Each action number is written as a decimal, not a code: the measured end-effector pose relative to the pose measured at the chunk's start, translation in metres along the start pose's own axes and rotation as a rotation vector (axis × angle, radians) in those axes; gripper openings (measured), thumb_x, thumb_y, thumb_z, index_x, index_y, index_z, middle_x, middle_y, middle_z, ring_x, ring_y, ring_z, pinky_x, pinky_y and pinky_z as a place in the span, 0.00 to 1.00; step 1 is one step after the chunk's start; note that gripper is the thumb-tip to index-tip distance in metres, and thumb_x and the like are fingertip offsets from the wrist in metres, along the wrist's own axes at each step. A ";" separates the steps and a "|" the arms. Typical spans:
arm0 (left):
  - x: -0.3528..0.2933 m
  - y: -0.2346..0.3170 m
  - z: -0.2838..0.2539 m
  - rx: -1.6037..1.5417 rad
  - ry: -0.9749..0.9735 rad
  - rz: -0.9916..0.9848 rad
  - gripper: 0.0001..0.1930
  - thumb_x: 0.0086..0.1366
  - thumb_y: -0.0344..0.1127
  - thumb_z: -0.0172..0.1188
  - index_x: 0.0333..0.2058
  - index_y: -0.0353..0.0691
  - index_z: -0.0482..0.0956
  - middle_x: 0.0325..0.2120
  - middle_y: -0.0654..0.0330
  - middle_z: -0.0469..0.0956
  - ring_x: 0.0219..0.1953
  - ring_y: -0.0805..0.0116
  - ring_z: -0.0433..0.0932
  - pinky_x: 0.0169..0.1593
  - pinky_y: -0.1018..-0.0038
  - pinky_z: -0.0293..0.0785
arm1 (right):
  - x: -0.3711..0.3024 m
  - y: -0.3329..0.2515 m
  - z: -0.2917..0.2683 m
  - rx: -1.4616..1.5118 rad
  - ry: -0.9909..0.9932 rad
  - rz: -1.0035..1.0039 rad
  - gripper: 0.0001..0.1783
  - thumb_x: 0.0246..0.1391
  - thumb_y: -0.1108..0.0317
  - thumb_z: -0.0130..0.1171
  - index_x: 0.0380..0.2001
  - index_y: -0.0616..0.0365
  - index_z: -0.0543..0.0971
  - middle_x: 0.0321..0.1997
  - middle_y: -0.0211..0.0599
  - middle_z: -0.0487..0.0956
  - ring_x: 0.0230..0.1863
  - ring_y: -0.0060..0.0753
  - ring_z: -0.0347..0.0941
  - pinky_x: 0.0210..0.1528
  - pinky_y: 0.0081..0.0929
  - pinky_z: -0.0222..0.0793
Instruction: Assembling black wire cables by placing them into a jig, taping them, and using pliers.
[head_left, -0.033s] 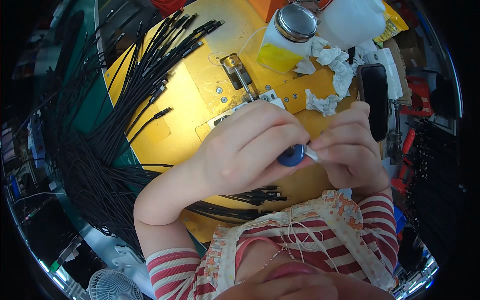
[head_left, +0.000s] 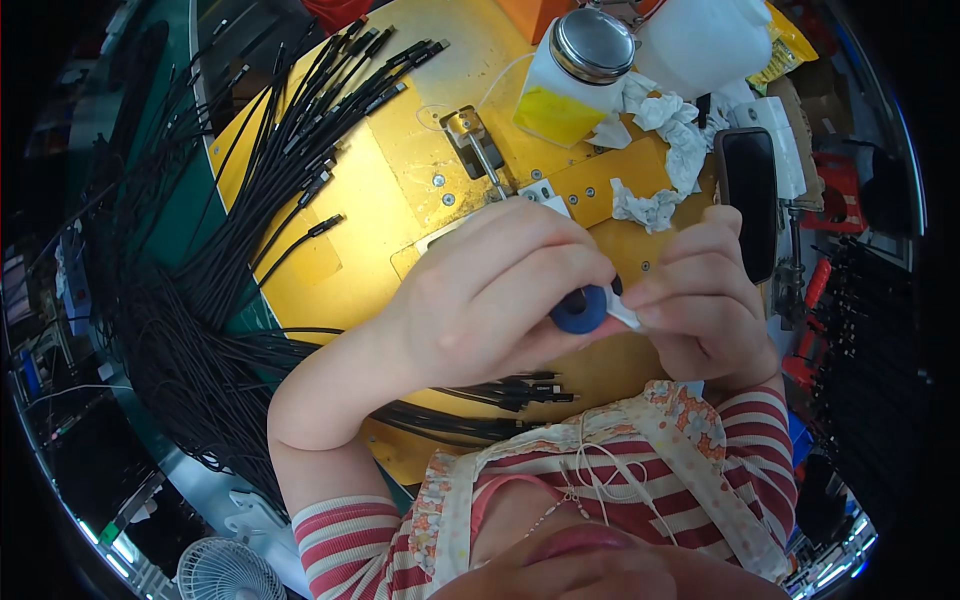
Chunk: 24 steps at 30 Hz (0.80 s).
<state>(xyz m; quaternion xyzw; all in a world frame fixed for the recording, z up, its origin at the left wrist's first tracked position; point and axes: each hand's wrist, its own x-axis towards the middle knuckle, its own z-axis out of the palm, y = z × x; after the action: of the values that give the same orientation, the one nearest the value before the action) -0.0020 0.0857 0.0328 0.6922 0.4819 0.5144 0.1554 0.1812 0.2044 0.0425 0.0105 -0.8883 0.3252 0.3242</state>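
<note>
My left hand (head_left: 500,290) is closed around a small dark-blue ring-shaped thing (head_left: 570,318) with a dark hole at its middle. A dark tip shows beside it at the fingertips; most of what lies in the palm is hidden. Close by, my right hand (head_left: 700,300) pinches a small white strip (head_left: 622,312) that reaches across to the left fingers. Both hands are raised over the gold-coloured work plate (head_left: 330,255). Behind the left hand, a metal fixture (head_left: 482,155) with a rod is set into the plate, partly covered by the hand.
Black cables (head_left: 270,190) with metal plugs spread over the left side, and more cable ends (head_left: 510,395) lie below my left forearm. At the back stands a jar (head_left: 570,85) with a metal lid. Crumpled tissue (head_left: 645,205) and a phone (head_left: 747,200) lie at right.
The blue ring has turned slightly and shows more of its face. More of the white strip shows between the hands, which have barely moved.
</note>
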 end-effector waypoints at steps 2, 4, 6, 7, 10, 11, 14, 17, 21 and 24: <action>-0.002 0.000 -0.002 0.017 -0.012 -0.031 0.18 0.45 0.30 0.74 0.34 0.32 0.77 0.30 0.52 0.77 0.31 0.62 0.78 0.34 0.74 0.77 | 0.000 -0.001 -0.001 0.040 -0.029 -0.018 0.15 0.40 0.74 0.67 0.34 0.54 0.78 0.36 0.28 0.79 0.33 0.32 0.71 0.37 0.29 0.58; -0.005 -0.003 0.000 -0.121 -0.050 -0.014 0.21 0.44 0.33 0.75 0.36 0.34 0.75 0.34 0.51 0.77 0.34 0.60 0.78 0.36 0.72 0.76 | 0.002 -0.003 0.000 0.234 -0.034 -0.005 0.15 0.41 0.76 0.66 0.35 0.54 0.77 0.35 0.27 0.79 0.33 0.32 0.71 0.37 0.30 0.59; -0.006 -0.009 0.008 -0.219 0.006 0.032 0.22 0.45 0.33 0.75 0.37 0.34 0.74 0.36 0.49 0.76 0.37 0.59 0.78 0.37 0.71 0.76 | 0.003 -0.003 0.001 0.270 -0.040 0.057 0.15 0.41 0.78 0.66 0.35 0.55 0.77 0.35 0.29 0.79 0.33 0.32 0.71 0.37 0.29 0.60; -0.005 -0.011 0.012 -0.317 0.063 0.077 0.23 0.46 0.32 0.75 0.39 0.35 0.74 0.39 0.48 0.76 0.39 0.58 0.78 0.38 0.71 0.76 | 0.003 -0.003 0.000 0.306 -0.048 0.118 0.14 0.41 0.79 0.65 0.34 0.56 0.77 0.34 0.31 0.79 0.33 0.32 0.72 0.37 0.29 0.61; -0.007 -0.011 0.018 -0.298 0.001 0.111 0.23 0.46 0.31 0.74 0.40 0.36 0.73 0.44 0.46 0.75 0.43 0.57 0.77 0.39 0.70 0.76 | -0.004 0.002 0.004 0.309 0.136 0.248 0.14 0.41 0.82 0.64 0.34 0.59 0.77 0.33 0.36 0.79 0.33 0.33 0.73 0.37 0.28 0.62; -0.011 -0.009 0.023 -0.283 0.035 0.049 0.24 0.48 0.29 0.72 0.44 0.34 0.73 0.44 0.46 0.75 0.43 0.56 0.77 0.41 0.70 0.76 | -0.007 0.004 0.006 0.304 0.138 0.232 0.15 0.40 0.84 0.64 0.34 0.62 0.77 0.33 0.40 0.79 0.33 0.33 0.73 0.37 0.26 0.63; -0.021 -0.002 0.032 -0.300 0.080 -0.196 0.27 0.49 0.27 0.71 0.49 0.32 0.72 0.43 0.47 0.75 0.44 0.58 0.77 0.42 0.72 0.76 | -0.006 -0.001 0.008 0.167 0.125 0.229 0.14 0.40 0.84 0.63 0.34 0.62 0.77 0.34 0.40 0.79 0.33 0.33 0.73 0.37 0.27 0.63; -0.020 -0.006 0.026 -0.194 0.036 -0.078 0.28 0.50 0.23 0.68 0.50 0.28 0.70 0.42 0.48 0.76 0.44 0.62 0.77 0.43 0.73 0.75 | -0.008 -0.002 0.010 0.181 0.154 0.238 0.14 0.40 0.84 0.63 0.34 0.61 0.77 0.34 0.40 0.79 0.33 0.33 0.73 0.37 0.27 0.63; -0.020 -0.002 0.031 -0.370 0.223 -0.368 0.22 0.42 0.24 0.68 0.39 0.32 0.77 0.34 0.54 0.78 0.35 0.65 0.79 0.39 0.77 0.74 | -0.008 0.003 0.010 0.204 0.136 0.232 0.14 0.42 0.83 0.63 0.34 0.60 0.76 0.34 0.39 0.78 0.33 0.33 0.73 0.38 0.28 0.62; -0.019 0.001 0.032 -0.412 0.289 -0.421 0.20 0.39 0.26 0.69 0.36 0.34 0.77 0.32 0.56 0.78 0.32 0.68 0.78 0.37 0.79 0.72 | -0.008 0.006 0.011 0.254 0.120 0.195 0.14 0.43 0.82 0.63 0.35 0.58 0.76 0.35 0.37 0.78 0.32 0.32 0.73 0.38 0.29 0.60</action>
<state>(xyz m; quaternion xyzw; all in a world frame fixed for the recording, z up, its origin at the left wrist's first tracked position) 0.0262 0.0786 0.0092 0.4515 0.5172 0.6504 0.3250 0.1798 0.2015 0.0282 -0.0541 -0.8159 0.4647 0.3398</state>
